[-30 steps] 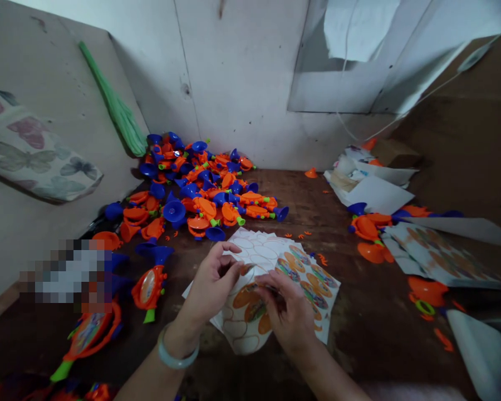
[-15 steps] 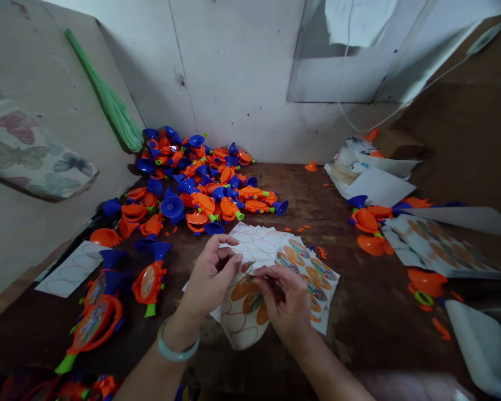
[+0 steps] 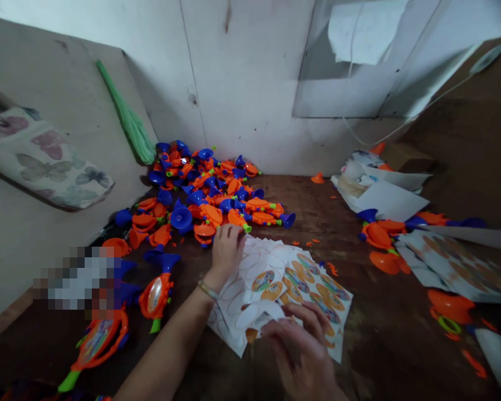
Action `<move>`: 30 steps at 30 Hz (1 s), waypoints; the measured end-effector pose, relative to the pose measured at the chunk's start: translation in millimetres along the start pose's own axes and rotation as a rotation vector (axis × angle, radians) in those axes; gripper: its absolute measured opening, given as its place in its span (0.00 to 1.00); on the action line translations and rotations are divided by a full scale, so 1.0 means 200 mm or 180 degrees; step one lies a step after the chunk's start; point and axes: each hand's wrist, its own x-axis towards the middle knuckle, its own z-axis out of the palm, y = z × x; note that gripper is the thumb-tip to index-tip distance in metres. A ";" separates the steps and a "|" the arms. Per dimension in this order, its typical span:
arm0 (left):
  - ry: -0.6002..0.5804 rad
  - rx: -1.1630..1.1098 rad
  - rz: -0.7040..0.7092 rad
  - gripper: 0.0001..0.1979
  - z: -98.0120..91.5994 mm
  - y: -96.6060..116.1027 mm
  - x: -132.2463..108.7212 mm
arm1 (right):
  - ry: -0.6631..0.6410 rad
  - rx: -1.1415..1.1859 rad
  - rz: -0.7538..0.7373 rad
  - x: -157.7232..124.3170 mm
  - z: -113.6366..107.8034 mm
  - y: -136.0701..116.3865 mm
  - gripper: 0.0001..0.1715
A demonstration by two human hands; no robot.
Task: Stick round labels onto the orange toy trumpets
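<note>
Left hand sits on the sticker sheets, fingers curled down. Right hand is up against a curled white sheet, fingers bent, but can't tell if either hand's actually gripping.

Under the right hand, a sticker sheet has orange ovals with multicoloured centres on white. By the left hand, a white sheet has thin oval outlines. Beyond that hand, toy trumpets are orange and blue, with green tips.
</note>
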 end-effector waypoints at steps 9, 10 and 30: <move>-0.0068 0.0545 0.0220 0.24 -0.32 -0.27 0.37 | 0.0203 0.0550 -0.0300 -0.01 0.07 0.14 0.51; -0.0083 0.0452 0.0271 0.22 -0.34 -0.27 0.39 | 0.0182 0.0561 -0.0340 0.00 0.07 0.15 0.52; -0.0568 -0.3614 -0.0505 0.21 -0.42 0.37 -0.64 | 0.0033 0.1968 0.0559 0.35 0.03 -0.05 0.67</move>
